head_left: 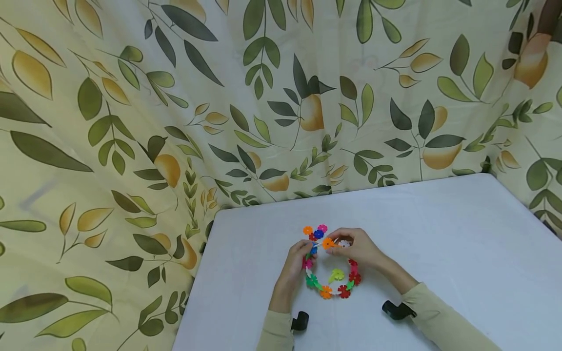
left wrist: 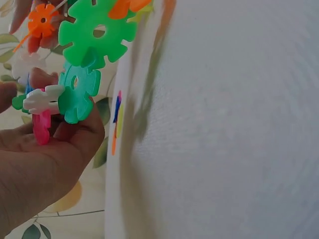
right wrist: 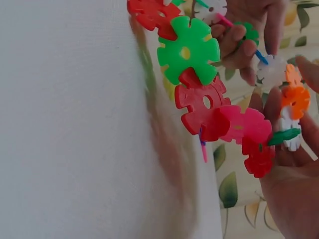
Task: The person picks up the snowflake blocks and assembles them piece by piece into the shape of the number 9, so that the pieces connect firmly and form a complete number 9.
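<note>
Flower-disc chain (head_left: 326, 292), curved into a ring shape above the tabletop (head_left: 404, 234), is pinched in the grip of left hand (head_left: 293, 265) and right hand (head_left: 362, 247) alike, seemingly at the linking step, so the next move likely calls for careful alignment and a firm push.

White table (head_left: 417, 234) with a small cluster of multicoloured flower-shaped pieces (head_left: 318, 234) and, nearer, yellow-green pieces (head_left: 337, 274) on top.
</note>
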### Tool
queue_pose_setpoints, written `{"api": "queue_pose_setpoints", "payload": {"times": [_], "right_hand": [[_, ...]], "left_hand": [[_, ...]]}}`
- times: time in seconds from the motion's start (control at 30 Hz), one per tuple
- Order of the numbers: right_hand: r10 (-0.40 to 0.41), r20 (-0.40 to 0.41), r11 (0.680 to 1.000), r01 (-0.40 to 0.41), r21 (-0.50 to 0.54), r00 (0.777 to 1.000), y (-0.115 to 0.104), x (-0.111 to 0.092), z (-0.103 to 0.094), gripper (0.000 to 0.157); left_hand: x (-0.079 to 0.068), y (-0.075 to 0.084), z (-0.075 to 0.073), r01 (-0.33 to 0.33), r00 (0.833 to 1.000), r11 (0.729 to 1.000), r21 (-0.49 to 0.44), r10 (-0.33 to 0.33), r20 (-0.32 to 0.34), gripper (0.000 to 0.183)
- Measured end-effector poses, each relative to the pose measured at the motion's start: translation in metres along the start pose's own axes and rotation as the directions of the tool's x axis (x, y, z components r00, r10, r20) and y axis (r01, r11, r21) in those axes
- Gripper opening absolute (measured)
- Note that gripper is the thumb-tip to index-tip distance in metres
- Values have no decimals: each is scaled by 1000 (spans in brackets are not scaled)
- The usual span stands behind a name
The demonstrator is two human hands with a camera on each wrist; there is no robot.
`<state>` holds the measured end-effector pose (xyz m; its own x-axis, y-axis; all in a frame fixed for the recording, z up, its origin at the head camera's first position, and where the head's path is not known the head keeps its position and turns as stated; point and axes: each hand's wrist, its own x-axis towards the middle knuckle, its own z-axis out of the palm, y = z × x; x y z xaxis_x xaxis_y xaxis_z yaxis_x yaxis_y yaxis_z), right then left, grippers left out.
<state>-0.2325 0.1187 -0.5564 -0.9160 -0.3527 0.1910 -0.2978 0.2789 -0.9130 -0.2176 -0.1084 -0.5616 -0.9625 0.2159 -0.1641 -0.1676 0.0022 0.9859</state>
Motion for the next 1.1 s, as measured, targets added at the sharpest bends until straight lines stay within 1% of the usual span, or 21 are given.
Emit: {"api": "queue_pose_setpoints", "payload": {"times": [0.1,0.2,0.33,0.47,0.57,0.73,0.9,1.03,1.1], "right_hand": [[-15,24,999,14,41,1000,0,-1,-2,21],[-14,7,997,13,72,1000,1,-1,-3,17],[54,-48,995,-50,82,997,1,-1,-3,18],[141,-96,988,-135,72,985,-2,-1,-2,22],[191,-121,981,-184,68,974,-5,-1,-2,24],[242,-127,969,-232,84,962,-11,-1,-1,23],[278,-132,957,-263,123,951,-16,-2,1,23],[310,-122,939,-284,196,943,-17,-2,2,24],[331,-108,923,-298,243,937,-18,-1,1,24]], "left_hand": [[1,-1,1,-10,1000,1000,26,10,5,45],[1,-2,1,-36,999,999,35,36,18,49],[1,-3,0,-70,997,997,45,69,37,50],[0,-4,0,-91,995,995,47,89,52,50],[-1,-3,0,-98,994,994,49,95,53,43],[-3,-3,0,-88,995,995,48,85,50,32],[-3,-3,0,-87,994,995,39,84,65,36],[-2,-4,-1,-89,994,996,29,87,71,34],[-2,-5,-1,-90,994,996,21,88,71,34]]}}
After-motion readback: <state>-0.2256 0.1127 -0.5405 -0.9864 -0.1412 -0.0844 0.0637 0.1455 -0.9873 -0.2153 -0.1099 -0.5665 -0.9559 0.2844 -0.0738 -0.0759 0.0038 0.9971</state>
